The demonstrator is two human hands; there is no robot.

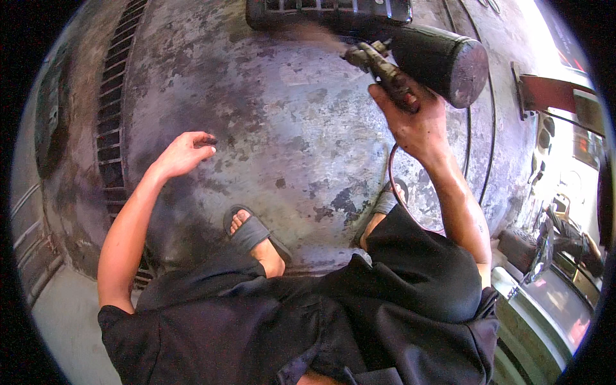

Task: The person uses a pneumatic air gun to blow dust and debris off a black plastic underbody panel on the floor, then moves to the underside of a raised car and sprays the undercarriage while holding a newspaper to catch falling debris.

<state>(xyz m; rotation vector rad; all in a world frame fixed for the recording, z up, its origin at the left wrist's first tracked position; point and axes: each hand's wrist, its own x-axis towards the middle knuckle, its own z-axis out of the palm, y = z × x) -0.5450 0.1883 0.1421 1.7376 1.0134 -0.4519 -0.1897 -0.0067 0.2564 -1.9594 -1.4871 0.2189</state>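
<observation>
My right hand (416, 122) is closed around a worn metal spray gun (385, 69), whose nozzle points left. A brownish blurred streak of spray (308, 35) stretches leftward from the nozzle. Right beside the gun is a dirty black cylinder (443, 64) with a round end; whether the two are joined I cannot tell. From under my right wrist a thin hose (393, 176) curves down toward my right leg. My left hand (184, 154) hangs over the floor, holding nothing, its fingers loosely bent and smudged dark at the tips.
A black slotted part (327, 9) stands at the top edge. Along the left runs a floor grate (112, 96) set in the stained concrete (282, 141). My sandalled feet are below. A red metal bracket (545, 95) and machine parts (552, 276) line the right.
</observation>
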